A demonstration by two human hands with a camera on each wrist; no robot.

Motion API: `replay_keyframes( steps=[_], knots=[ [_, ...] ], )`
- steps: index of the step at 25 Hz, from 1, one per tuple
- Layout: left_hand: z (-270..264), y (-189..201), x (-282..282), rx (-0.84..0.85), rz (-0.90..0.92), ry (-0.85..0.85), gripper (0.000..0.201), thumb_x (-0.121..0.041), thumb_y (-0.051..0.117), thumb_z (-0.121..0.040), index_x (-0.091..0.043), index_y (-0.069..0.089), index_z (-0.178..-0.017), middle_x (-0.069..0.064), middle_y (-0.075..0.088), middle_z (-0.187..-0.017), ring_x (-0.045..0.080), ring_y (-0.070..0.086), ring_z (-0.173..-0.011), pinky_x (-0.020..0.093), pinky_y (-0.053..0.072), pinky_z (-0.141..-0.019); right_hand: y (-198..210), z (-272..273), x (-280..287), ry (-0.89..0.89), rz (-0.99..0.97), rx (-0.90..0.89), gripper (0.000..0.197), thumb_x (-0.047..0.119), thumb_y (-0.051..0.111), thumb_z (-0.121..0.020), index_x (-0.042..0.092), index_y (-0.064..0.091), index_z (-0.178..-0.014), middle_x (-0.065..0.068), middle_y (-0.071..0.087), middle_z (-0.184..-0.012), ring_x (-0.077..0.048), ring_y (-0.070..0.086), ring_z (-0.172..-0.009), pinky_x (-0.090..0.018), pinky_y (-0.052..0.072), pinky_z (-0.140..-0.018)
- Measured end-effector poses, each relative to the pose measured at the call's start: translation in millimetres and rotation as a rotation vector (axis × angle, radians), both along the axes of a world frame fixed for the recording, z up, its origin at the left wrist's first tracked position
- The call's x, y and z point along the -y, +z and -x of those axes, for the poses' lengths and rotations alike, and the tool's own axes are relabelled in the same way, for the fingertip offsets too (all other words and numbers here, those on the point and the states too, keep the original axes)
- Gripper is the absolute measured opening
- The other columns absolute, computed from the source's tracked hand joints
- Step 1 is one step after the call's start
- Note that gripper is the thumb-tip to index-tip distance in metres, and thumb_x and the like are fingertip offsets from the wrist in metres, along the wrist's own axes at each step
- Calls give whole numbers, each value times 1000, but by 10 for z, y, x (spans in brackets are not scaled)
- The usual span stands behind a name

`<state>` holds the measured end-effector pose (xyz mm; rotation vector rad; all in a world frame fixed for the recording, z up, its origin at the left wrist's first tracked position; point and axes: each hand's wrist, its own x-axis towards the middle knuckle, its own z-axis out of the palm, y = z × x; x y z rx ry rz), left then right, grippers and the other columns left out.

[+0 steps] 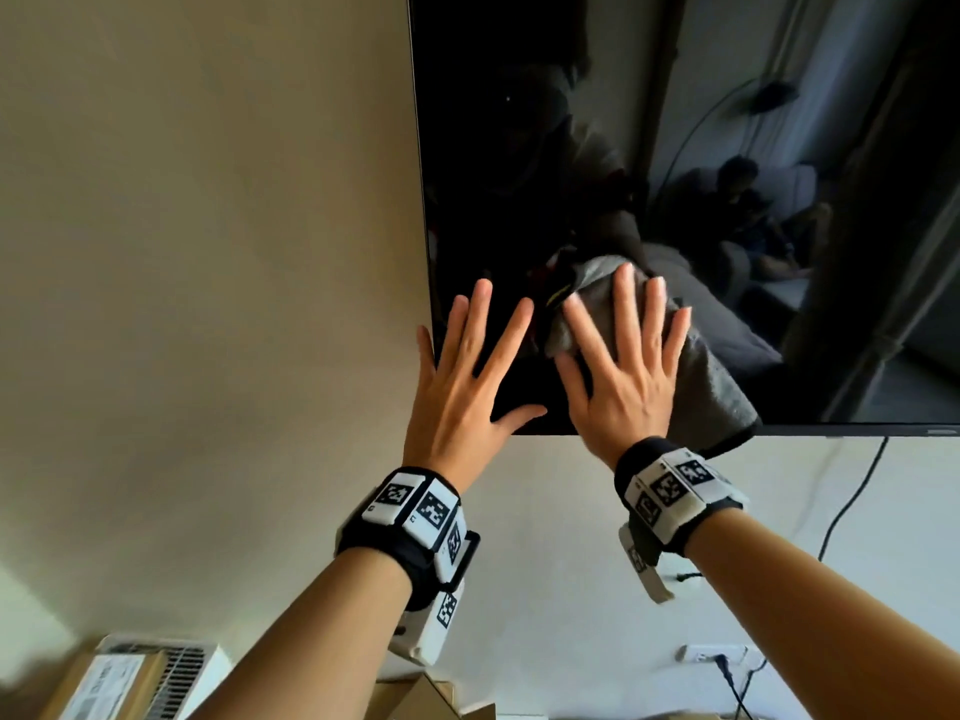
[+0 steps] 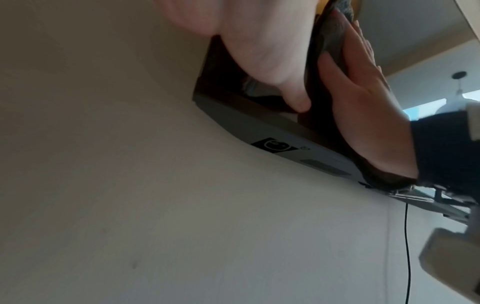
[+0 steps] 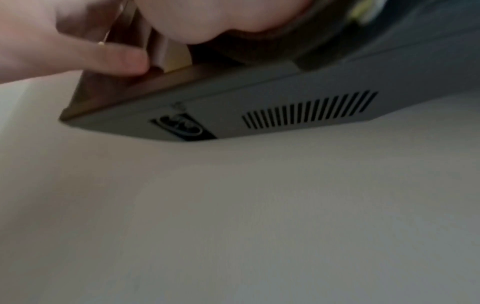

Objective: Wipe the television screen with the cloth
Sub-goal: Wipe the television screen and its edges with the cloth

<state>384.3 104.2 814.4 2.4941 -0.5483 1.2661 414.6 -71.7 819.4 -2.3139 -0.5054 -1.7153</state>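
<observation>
A wall-mounted television [image 1: 597, 122] with a dark, reflective screen fills the upper right of the head view. My left hand [image 1: 470, 376] lies flat with spread fingers on the screen's lower left corner, its little finger at the frame's edge. My right hand [image 1: 621, 366] presses a grey cloth [image 1: 719, 392] flat against the screen just to the right, fingers straight and spread. The cloth hangs a little below the bottom bezel. From the left wrist view the right hand [image 2: 363, 107] shows on the dark cloth [image 2: 335, 41]. The television's grey underside [image 3: 259, 96] shows in the right wrist view.
A cream wall [image 1: 208, 252] lies left of and below the television. A black cable [image 1: 852, 501] drops from the set toward a wall socket [image 1: 711, 657] at lower right. Cardboard boxes [image 1: 119, 683] sit below at the bottom left.
</observation>
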Motion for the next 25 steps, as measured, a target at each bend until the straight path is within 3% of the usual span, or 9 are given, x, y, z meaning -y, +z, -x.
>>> replay_keyframes(
  steps=[3,6,8,11,14,17,21,23,25],
  knots=[
    [58,-110,8,-64,276,-153,114,-27,79,-81,-36,-7,-154,-10,-17,-163,6,-18,-151,50,14,-120,-71,23,-35,13,65,-25,49,41,41,-102,33,28,-148,-9,21,-157,-25,-3,-149,-51,-1,-119],
    [102,-205,94,-115,518,-208,118,-17,80,-82,-32,-10,-157,-21,-28,-159,4,-16,-151,53,16,-123,66,22,-148,38,101,16,49,40,42,-102,34,27,-148,-8,22,-156,-29,6,-148,-52,2,-119],
    [116,-266,101,-126,644,-257,114,-14,78,-84,-28,-8,-158,-16,-12,-165,9,-4,-155,46,20,-124,115,15,-207,51,119,39,49,40,44,-102,34,28,-148,-7,21,-156,-32,12,-146,-52,3,-119],
    [139,-408,47,-102,745,-300,94,-10,73,-89,-25,8,-157,6,27,-164,15,29,-150,27,31,-119,46,19,-263,32,258,71,49,39,48,-101,35,32,-147,-7,24,-155,-33,19,-145,-51,6,-119],
    [252,-489,90,-190,965,-304,63,-9,52,-102,-32,24,-153,0,51,-148,13,54,-133,19,45,-106,22,24,-260,11,391,92,50,39,49,-101,36,33,-147,-7,25,-156,-32,22,-145,-51,12,-119],
    [293,-549,182,-291,1283,-337,46,-11,35,-108,-30,39,-151,-11,54,-140,14,59,-127,25,51,-102,28,42,-322,27,404,76,49,39,46,-102,36,32,-148,-6,23,-156,-31,20,-145,-50,10,-119],
    [271,-366,291,-382,1678,-417,38,-10,33,-108,-26,58,-133,3,62,-131,26,66,-115,23,60,-77,-48,9,-130,45,795,75,53,36,40,-102,36,21,-152,-2,13,-160,-28,12,-147,-45,2,-120],
    [306,-265,319,-407,1796,-441,37,-10,32,-108,-23,60,-128,3,63,-124,26,69,-103,23,60,-73,-12,-16,74,28,909,56,55,35,37,-101,35,17,-153,-1,10,-161,-28,7,-148,-44,-3,-121],
    [322,-237,329,-409,1847,-443,36,-10,33,-108,-23,62,-126,-1,65,-119,31,68,-106,24,61,-74,9,-9,87,15,874,43,54,35,35,-101,35,17,-153,-1,10,-161,-28,8,-148,-45,-3,-121]
  ],
)
